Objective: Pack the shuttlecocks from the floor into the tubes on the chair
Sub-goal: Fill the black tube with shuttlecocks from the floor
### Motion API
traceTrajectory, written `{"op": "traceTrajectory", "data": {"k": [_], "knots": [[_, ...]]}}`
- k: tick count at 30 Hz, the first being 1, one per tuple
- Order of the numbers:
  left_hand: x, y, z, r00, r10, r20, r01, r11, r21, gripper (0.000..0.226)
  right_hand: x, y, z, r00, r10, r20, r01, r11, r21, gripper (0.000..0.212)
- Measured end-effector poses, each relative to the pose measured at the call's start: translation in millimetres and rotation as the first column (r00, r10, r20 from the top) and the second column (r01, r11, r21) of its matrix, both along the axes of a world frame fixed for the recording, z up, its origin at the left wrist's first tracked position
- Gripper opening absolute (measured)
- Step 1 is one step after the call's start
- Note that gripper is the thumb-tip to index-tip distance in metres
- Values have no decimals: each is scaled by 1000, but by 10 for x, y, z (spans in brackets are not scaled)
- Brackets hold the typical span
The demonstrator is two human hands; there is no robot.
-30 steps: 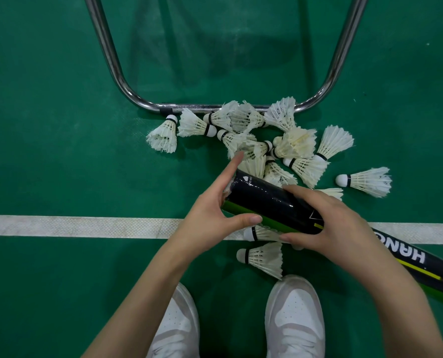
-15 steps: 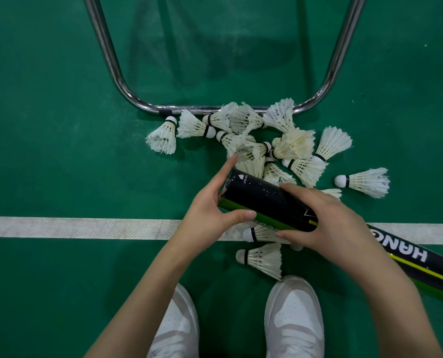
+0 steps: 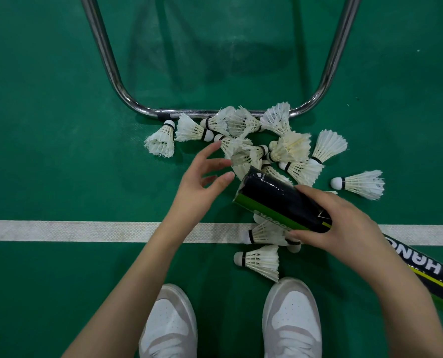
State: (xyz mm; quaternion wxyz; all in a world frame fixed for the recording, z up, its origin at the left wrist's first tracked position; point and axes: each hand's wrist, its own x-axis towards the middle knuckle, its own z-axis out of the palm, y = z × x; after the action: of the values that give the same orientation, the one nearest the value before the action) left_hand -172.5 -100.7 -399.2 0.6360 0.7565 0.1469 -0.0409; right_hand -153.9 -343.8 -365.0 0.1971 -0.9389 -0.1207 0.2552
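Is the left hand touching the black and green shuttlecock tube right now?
Apart. The head view shows green floor between the left hand and the end of the black and green cardboard tube, which only the right hand grips.

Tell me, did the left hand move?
Yes. The left hand left the tube and went up, away from the white line, toward the shuttlecocks.

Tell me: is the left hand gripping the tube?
No, the left hand is open beside the tube; only the right hand holds it.
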Motion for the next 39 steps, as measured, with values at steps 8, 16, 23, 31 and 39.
{"op": "traceTrajectory", "data": {"k": [8, 16, 23, 31, 39], "knots": [[226, -120, -278, 979, -193, -63, 202, 953, 226, 63, -19, -64, -13, 1000, -20, 8, 20, 1000, 16, 77], [203, -159, -308, 984, -151, -92, 169, 957, 237, 56, -12, -79, -60, 1000, -27, -12, 27, 1000, 6, 77], [113, -195, -315, 990, -114, -78, 126, 976, 175, 55, -23, -97, -71, 999, -31, -15, 31, 1000, 4, 78], [-9, -91, -245, 998, 36, -50, -31, 996, 89, 54, -23, -82, -81, 999, -24, -22, 24, 1000, -8, 77], [-127, 226, -48, 975, 221, -1, -221, 974, -44, 52, -23, -53, -75, 1000, -3, -20, 2, 1000, -15, 78]]}}
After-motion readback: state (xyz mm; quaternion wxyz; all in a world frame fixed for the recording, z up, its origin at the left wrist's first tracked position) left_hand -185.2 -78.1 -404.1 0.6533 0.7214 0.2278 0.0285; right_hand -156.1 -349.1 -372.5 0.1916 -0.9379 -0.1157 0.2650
